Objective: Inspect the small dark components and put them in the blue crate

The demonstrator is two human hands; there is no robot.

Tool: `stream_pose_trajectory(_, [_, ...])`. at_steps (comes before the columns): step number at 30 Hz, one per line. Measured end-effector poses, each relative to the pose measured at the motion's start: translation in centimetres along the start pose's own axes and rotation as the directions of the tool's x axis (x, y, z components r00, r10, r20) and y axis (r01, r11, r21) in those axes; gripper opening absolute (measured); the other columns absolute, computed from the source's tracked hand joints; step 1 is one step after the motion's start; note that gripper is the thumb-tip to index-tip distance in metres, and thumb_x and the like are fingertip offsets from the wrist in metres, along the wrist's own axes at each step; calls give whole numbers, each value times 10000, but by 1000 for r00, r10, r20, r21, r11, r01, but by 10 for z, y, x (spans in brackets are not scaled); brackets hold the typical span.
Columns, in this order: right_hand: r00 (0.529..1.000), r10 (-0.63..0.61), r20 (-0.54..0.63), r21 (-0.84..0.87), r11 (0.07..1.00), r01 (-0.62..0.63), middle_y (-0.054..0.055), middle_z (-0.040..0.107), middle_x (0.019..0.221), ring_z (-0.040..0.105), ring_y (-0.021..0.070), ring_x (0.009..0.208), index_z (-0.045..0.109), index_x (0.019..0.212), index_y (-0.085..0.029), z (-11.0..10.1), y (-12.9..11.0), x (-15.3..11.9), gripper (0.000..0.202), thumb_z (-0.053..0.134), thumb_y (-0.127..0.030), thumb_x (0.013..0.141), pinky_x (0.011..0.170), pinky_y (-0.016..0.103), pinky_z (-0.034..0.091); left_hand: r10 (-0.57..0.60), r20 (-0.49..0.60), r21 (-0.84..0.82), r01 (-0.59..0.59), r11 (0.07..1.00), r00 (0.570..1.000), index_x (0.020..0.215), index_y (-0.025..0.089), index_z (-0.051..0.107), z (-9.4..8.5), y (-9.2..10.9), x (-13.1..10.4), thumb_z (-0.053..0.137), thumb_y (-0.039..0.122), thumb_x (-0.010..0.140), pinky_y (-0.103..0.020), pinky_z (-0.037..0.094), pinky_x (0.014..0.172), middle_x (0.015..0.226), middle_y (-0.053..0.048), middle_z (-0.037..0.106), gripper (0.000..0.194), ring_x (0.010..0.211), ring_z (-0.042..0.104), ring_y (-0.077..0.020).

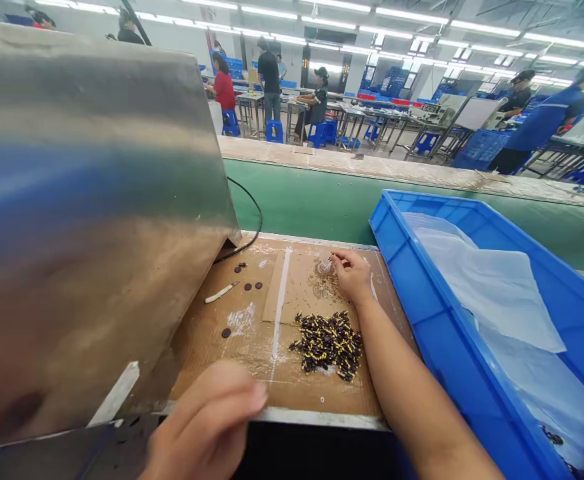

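My right hand (355, 275) is reached out over a cardboard sheet (297, 283), thumb and fingertips pinched round a tiny dark part too small to name. Just by those fingertips is a small clear round dish (325, 267), with a brownish smear and crumbs below it. Under my right wrist lies a heap of small dark parts with yellow ends (329, 343). Blurred by motion, my left hand (207, 420) is in front of the bench's near edge. Its fingers are curled together, and whatever they may hold cannot be made out.
A big metal housing (87, 200) stands at left, a black cable (261, 213) behind it. Dark discs (248, 287) and a white-handled knife (222, 292) lie beside the cardboard. At right, a blue crate (422, 267) holds white sheets (492, 287). People work beyond the green belt (312, 200).
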State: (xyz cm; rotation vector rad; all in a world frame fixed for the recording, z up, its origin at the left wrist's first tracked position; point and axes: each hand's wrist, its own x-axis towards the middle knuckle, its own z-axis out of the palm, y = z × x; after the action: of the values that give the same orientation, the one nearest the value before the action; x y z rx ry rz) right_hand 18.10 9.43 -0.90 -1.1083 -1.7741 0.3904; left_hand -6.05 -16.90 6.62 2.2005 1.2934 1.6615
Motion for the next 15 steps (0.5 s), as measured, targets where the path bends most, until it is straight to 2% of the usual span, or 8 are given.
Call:
stream_pose_trajectory(1, [1000, -8, -4, -20, 1000, 7, 97, 774, 1052, 699, 205, 898, 771, 1040, -180, 0, -1, 0, 258, 602, -349, 945, 777, 322, 563, 37, -2, -39, -37, 999, 999, 1083, 263, 664, 16, -5, 5, 560, 13, 879, -270, 583, 681, 845, -37, 703, 339, 794, 689, -158])
stream_pose_trajectory(2, [1000, -16, -6, -36, 999, 15, 97, 773, 1060, 698, 208, 910, 770, 1050, -185, -1, -1, 0, 260, 597, -351, 950, 784, 327, 565, 13, -53, -87, -18, 996, 998, 1076, 250, 652, 33, -11, 14, 580, 5, 875, -277, 581, 716, 845, -27, 695, 326, 808, 686, -154])
stream_pose_trajectory(5, [999, -42, 4, -55, 998, 42, 97, 767, 1082, 695, 218, 957, 768, 1076, -199, -1, -2, 0, 266, 580, -350, 966, 806, 342, 569, -101, -57, -132, 92, 987, 993, 1067, 225, 660, 81, -40, 46, 618, 61, 910, -273, 562, 812, 961, -28, 718, 231, 885, 682, -139])
stream_pose_trajectory(8, [997, -67, 30, -58, 996, 69, 97, 759, 1095, 688, 223, 982, 768, 1091, -208, 0, -2, 0, 263, 570, -342, 979, 820, 351, 568, -206, -78, -193, 188, 963, 975, 1093, 211, 700, 114, -70, 70, 590, 174, 963, -317, 547, 879, 1031, -61, 716, 175, 967, 669, -170])
stream_pose_trajectory(10, [996, -79, 48, -78, 994, 82, 94, 754, 1083, 680, 224, 983, 768, 1097, -211, 1, -1, 0, 261, 568, -339, 988, 839, 357, 561, -341, -82, -248, 312, 917, 937, 1142, 202, 709, 127, -87, 72, 585, 241, 974, -335, 545, 872, 1070, -81, 716, 212, 978, 667, -187])
stream_pose_trajectory(12, [994, -97, 57, -110, 989, 103, 92, 748, 1062, 671, 227, 982, 767, 1104, -210, 2, -1, 0, 262, 561, -331, 998, 865, 365, 549, -481, -44, -291, 449, 845, 876, 1174, 198, 713, 134, -99, 67, 600, 288, 969, -337, 547, 843, 1078, -88, 723, 251, 938, 672, -188])
stream_pose_trajectory(13, [992, -109, 59, -132, 984, 117, 93, 745, 1050, 666, 230, 982, 767, 1106, -209, 2, -2, 0, 263, 555, -325, 1003, 879, 371, 542, -520, -24, -296, 491, 819, 854, 1180, 201, 716, 135, -102, 63, 609, 300, 965, -339, 547, 839, 1081, -87, 726, 260, 928, 672, -188])
stream_pose_trajectory(15, [989, -130, 74, -189, 972, 142, 95, 739, 1037, 657, 238, 989, 766, 1114, -211, 3, -3, 0, 269, 540, -314, 1013, 904, 382, 527, -532, 0, -282, 510, 813, 847, 1178, 211, 726, 135, -107, 57, 617, 306, 962, -348, 546, 854, 1095, -83, 728, 260, 942, 671, -189])
